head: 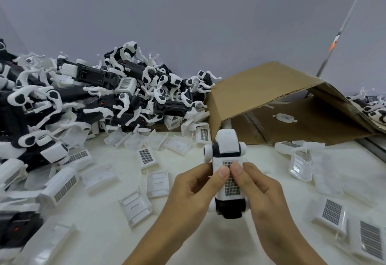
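Both hands are working closest to the camera. The left hand [188, 191] is curling round the left flank of the device [226, 147], and the right hand [263, 189] is curling round its right flank. Each grip is closing on the body, with both thumb tips [221, 173] pressing side by side on the upper part of the gridded panel [231, 189].

The device is being held above the surface [100, 218], right of centre and just in front of the open cardboard box [261, 89]. Its long axis is pointing away from the person: the black end is sitting low between the palms, and the white head with its two round side caps is facing the box. Both hands are lying equally near. The panel is lying directly under the thumbs, so any seating or sliding move is probably going to run along that axis — not across it.

The body is showing white shells over a black core, and the panel is carrying a dark square grid.

Loose clear covers [156, 183] are lying around on the surface, and a pile of similar devices [94, 89] is banking up at the left.
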A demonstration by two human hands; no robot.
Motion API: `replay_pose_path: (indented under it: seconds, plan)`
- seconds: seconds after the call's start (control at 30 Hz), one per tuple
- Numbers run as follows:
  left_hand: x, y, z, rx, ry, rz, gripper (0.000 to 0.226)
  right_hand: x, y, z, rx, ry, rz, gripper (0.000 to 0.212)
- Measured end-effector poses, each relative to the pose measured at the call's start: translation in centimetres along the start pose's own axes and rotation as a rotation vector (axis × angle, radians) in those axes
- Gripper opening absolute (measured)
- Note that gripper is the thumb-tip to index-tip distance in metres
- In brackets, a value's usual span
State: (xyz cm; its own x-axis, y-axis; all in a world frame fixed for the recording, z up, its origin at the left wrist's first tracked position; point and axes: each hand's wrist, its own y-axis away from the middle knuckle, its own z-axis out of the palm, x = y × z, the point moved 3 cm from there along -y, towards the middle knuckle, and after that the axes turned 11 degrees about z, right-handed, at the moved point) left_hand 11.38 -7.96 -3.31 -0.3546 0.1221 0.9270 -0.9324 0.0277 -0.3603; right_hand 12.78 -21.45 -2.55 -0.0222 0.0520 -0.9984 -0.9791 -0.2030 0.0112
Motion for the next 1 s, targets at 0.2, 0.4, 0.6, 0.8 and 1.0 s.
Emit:
replay_pose_path:
  seconds: [0.2,0.4,0.6,0.8,1.0]
  plan:
    - [-0.2,0.1,-0.1,0.034,-0.017,0.039,0.037,-0.2,0.0,0.0,0.029,-0.023,-0.019,0.036]
    - [-0.4,-0.2,-0.6,0.126,0.146,-0.063,0.033,-0.4,-0.1,0.6,-0.052,0.071,-0.009,0.016]
    - [-0.3,-0.3,-1.3,0.181,0.12,-0.084,0.03,-0.2,-0.2,0.9,-0.028,0.072,0.041,0.028]
    - [-0.4,-0.2,-1.6,0.181,-0.387,0.119,0.029,-0.2,0.2,0.9,0.109,0.099,0.015,0.033]
    - [0.0,-1.1,-5.0,0.428,-0.521,0.236,0.025,0.2,0.2,-0.7,0.227,0.03,0.296,0.058]
